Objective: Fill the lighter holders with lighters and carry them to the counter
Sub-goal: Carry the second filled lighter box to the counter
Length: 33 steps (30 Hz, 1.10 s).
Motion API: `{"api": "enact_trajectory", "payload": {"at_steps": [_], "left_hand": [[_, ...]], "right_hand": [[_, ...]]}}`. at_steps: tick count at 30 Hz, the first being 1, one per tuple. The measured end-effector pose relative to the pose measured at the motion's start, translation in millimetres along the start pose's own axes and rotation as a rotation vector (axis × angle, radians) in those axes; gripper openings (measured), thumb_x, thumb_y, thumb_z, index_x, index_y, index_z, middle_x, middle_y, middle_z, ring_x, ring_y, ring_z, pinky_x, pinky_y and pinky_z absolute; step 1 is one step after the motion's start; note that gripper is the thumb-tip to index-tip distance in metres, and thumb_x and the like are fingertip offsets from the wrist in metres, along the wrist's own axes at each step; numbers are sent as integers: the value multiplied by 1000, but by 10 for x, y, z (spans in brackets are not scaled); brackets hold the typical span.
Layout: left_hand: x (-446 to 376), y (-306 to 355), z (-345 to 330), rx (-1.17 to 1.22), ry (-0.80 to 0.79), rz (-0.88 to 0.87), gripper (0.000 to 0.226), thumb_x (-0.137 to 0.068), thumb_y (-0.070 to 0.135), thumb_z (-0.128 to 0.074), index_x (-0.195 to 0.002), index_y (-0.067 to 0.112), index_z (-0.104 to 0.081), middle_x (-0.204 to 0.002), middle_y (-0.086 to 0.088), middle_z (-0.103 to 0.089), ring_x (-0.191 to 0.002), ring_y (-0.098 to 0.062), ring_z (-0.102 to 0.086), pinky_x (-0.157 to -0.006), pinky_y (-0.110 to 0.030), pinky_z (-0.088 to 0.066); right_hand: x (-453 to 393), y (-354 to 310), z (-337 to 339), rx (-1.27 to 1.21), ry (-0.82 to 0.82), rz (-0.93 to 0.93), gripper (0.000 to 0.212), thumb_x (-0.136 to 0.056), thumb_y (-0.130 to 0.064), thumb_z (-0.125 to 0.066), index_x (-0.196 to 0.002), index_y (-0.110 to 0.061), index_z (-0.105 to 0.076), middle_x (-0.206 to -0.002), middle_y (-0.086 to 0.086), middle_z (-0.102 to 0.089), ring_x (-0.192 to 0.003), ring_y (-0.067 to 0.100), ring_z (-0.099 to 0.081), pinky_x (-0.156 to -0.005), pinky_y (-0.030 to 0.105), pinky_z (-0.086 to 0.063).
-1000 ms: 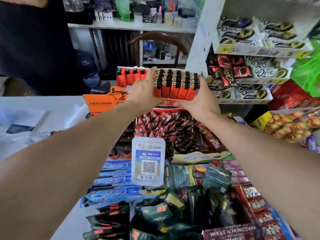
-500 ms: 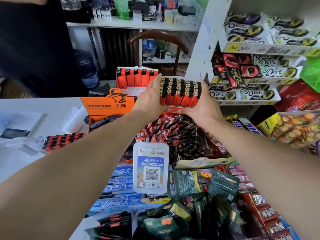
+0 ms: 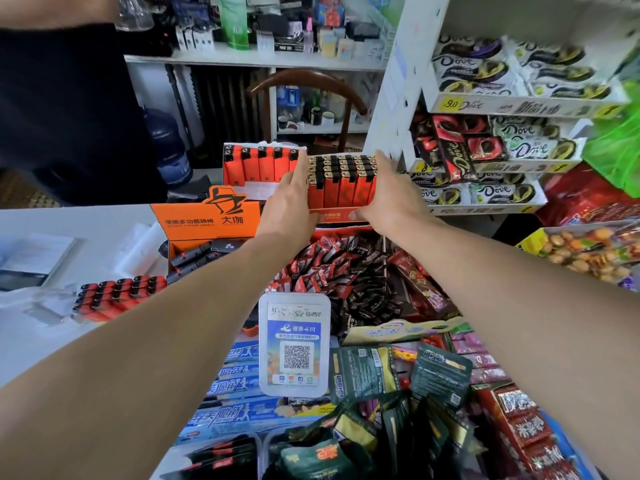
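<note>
Both hands are out at arm's length over the heaped snack display, and between them sits a full holder of orange lighters point(image 3: 341, 183). The left hand point(image 3: 289, 202) clasps its left end with fingers running up the side, and the right hand point(image 3: 384, 199) cups the right end and bottom edge. It hangs just beside a second filled holder point(image 3: 258, 164) standing behind it to the left. The grip looks like a squeeze from the ends, so I'd worry the rows could buckle and spill into the chocolate packets point(image 3: 349, 271) below. A nudge could also tip the second holder. More lighters point(image 3: 117, 296) lie loose on the white counter point(image 3: 69, 230) to the left.
</note>
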State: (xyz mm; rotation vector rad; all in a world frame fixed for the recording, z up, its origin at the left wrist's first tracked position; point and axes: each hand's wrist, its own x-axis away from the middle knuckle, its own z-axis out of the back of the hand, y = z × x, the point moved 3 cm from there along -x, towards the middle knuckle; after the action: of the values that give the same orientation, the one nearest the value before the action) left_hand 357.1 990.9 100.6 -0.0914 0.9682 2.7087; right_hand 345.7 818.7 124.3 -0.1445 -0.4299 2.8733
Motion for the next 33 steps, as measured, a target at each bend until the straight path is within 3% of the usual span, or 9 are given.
{"api": "enact_trajectory", "payload": {"at_steps": [5,9,13,18,21,25,28,31,33], "left_hand": [[-38,8,-4,-48,70,15,101,-88,7,-76,-162,22,-9,-137,-12,-56,-111,-30,-60,-92,-38,-50],[2,-24,-32,-107,181,12,86,-91,11,-72,-160,20,-21,-126,-8,-65,-116,-29,-58,-109,-41,-39],[87,-96,-95,-200,89,31,83,-92,24,-73,-158,17,-22,-118,-8,-66,-128,-29,-47,-112,-39,-27],[118,-104,-106,-305,8,-7,83,-93,18,-69,-159,14,-18,-123,-11,-63,-128,-30,-48,-116,-37,-23],[115,-90,-108,-287,-17,0,89,-91,16,-69,-160,9,-13,-116,-11,-64,-125,-31,-49,-115,-38,-26],[149,-106,-137,-279,-47,-24,93,-89,18,-70,-160,6,-10,-122,-11,-61,-128,-31,-47,-119,-37,-24],[199,-89,-150,-347,-110,-47,90,-92,19,-66,-159,2,-7,-154,-18,-41,-151,-31,-24,-126,-37,-9],[262,-49,-187,-507,-163,-56,85,-96,25,-56,-159,-1,-4,-167,-20,-14,-156,-33,-3,-127,-42,0],[320,-30,-221,-558,-171,-65,82,-97,27,-54,-158,-1,-6,-166,-22,-10,-155,-34,-2,-127,-44,0]], "right_hand": [[-30,-5,-62,-51,39,9,99,-75,-28,-88,-151,-18,-25,-122,12,-60,-100,30,-63,-74,34,-46],[-81,-2,-89,-56,55,9,90,-78,-24,-86,-149,-20,-29,-117,8,-62,-89,27,-61,-71,33,-46],[-93,-6,-96,-53,82,19,92,-78,-27,-86,-149,-20,-29,-124,10,-61,-101,30,-65,-81,39,-54],[-69,-30,-125,-58,107,12,93,-78,-27,-86,-149,-19,-28,-111,11,-64,-95,30,-66,-80,44,-57],[5,-35,-154,-28,93,6,96,-79,-27,-85,-152,-19,-23,-139,13,-52,-101,30,-65,-73,34,-50],[104,-48,-162,-31,54,6,99,-85,-25,-80,-157,-22,-12,-164,12,-20,-114,32,-62,-78,36,-49],[183,-44,-154,-74,35,-42,102,-92,-15,-71,-160,-22,5,-159,11,-31,-104,26,-64,-72,30,-49],[306,-21,-180,-125,70,-101,100,-95,-10,-63,-159,-20,13,-122,6,-55,-73,13,-58,-54,26,-45],[371,-1,-241,-113,54,-137,94,-94,-9,-62,-160,-17,5,-128,8,-58,-83,21,-64,-59,33,-50]]}}
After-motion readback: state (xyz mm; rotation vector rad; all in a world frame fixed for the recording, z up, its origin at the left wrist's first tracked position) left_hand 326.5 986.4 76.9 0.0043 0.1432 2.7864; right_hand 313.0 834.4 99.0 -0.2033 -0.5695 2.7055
